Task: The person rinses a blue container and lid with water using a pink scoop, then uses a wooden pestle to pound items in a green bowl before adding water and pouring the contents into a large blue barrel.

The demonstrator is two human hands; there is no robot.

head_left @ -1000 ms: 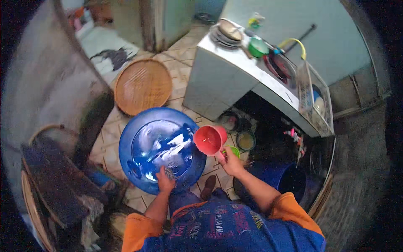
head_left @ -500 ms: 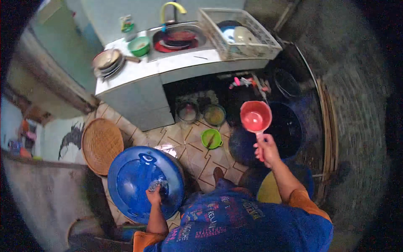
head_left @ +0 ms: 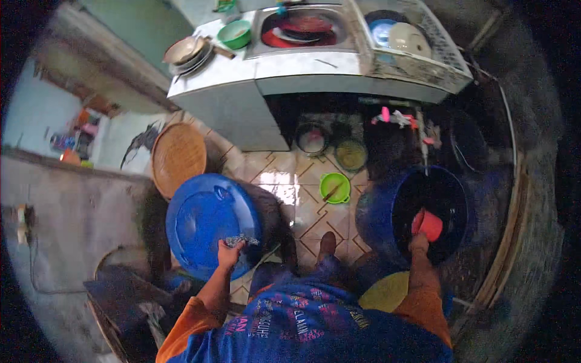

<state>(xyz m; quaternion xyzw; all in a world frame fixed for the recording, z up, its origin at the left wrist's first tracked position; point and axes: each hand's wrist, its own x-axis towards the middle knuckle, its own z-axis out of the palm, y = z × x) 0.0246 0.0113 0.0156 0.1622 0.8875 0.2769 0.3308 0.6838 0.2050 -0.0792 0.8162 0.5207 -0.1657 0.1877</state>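
My right hand [head_left: 419,242] is closed on a red water dipper [head_left: 430,226], which tips into the mouth of a dark blue barrel [head_left: 396,199] on the right. The barrel's inside is too dark to make out its contents. On the left, my left hand [head_left: 229,253] grips a crumpled grey scouring pad [head_left: 243,240] at the edge of a round blue lid [head_left: 209,212]. The lid looks wet and stands tilted, facing up.
A bright green colander [head_left: 334,188] sits on the tiled floor, near two bowls [head_left: 351,155] under the counter. A woven tray [head_left: 179,158] leans behind the lid. Above are a sink [head_left: 339,49] with dishes, stacked plates [head_left: 190,55] and a white dish rack [head_left: 417,71].
The dipper has gone from above the floor, bowl facing up, down into the barrel's mouth and turned over. My left hand has shifted toward the lid's near right edge. The view has swung.
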